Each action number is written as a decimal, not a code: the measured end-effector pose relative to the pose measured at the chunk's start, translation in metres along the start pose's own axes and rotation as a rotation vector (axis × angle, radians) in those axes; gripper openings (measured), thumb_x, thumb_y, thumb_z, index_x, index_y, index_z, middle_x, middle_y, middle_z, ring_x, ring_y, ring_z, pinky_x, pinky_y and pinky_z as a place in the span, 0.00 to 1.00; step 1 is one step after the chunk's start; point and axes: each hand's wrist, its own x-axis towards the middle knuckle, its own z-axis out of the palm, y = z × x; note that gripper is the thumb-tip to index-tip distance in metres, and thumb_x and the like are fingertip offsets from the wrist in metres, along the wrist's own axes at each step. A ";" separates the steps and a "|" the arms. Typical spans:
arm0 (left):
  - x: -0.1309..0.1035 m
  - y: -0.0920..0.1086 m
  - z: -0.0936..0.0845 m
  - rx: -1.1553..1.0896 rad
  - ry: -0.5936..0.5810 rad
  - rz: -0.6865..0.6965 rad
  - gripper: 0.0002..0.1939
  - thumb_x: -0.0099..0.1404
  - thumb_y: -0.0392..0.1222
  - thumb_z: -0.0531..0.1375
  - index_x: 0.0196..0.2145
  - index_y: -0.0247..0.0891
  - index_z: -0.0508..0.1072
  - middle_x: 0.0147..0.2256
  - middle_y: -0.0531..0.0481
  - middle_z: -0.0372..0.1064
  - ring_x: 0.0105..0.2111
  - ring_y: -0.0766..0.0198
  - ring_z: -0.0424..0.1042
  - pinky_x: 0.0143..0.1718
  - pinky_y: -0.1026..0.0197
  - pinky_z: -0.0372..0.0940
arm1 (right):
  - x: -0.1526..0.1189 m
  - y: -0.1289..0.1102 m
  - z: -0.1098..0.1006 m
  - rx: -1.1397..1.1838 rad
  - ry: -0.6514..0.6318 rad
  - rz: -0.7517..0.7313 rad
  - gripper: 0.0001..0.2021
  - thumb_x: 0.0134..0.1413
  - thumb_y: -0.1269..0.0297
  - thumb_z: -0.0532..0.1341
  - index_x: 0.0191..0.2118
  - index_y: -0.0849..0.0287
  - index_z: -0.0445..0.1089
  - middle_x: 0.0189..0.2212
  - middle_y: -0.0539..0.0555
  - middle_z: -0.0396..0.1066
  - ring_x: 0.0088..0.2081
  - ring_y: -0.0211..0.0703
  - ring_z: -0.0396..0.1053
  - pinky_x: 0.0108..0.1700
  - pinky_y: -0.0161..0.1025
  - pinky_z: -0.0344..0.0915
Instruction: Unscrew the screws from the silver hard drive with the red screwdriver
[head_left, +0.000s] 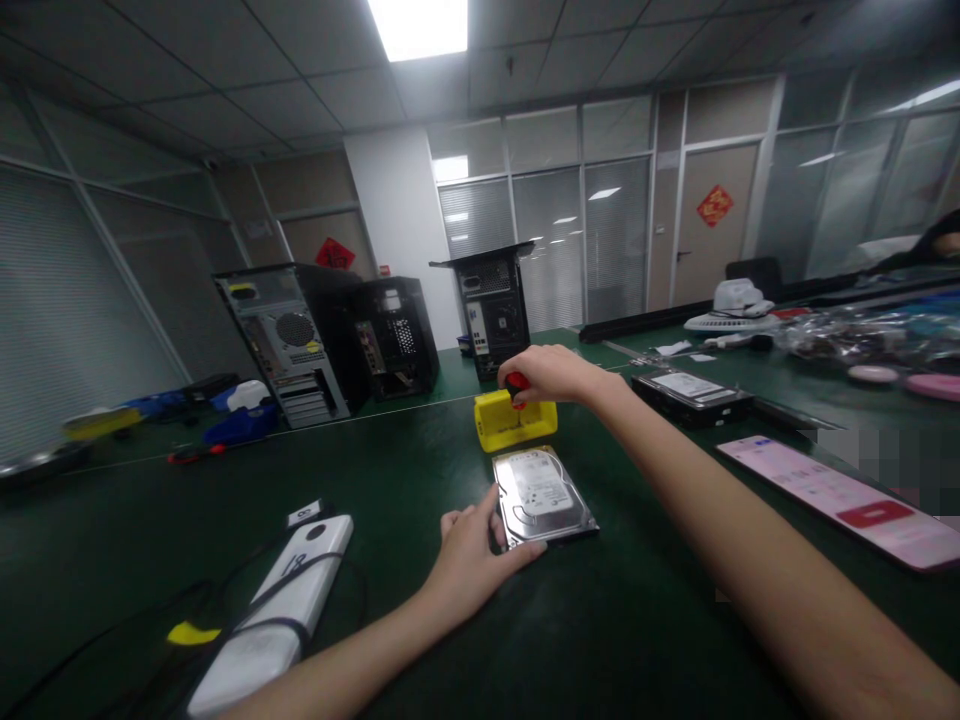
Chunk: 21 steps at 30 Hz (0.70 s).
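A silver hard drive (538,492) lies flat on the green table, label side up. My left hand (474,548) holds it at the near left corner, fingers along its left side and thumb by the near edge. Just beyond the drive stands a small yellow bin (491,422) with its opening towards me. My right hand (551,372) is closed around the red and black handle of a screwdriver (517,385). The screwdriver's shaft points down into the bin. Small dark bits, perhaps screws, show in the bin, too small to make out.
A white power strip (289,590) with black cable lies at left. At right are a phone (840,495) and a black-sided hard drive (694,395). Computer cases (300,340) stand at the back. Plastic bags (847,335) fill the far right.
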 end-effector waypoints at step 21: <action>0.003 -0.006 0.004 0.019 0.017 0.012 0.41 0.55 0.64 0.56 0.59 0.38 0.55 0.31 0.50 0.66 0.37 0.53 0.64 0.42 0.53 0.54 | -0.002 0.006 0.001 -0.062 0.000 0.056 0.15 0.46 0.61 0.62 0.43 0.51 0.70 0.40 0.55 0.73 0.39 0.52 0.70 0.32 0.39 0.60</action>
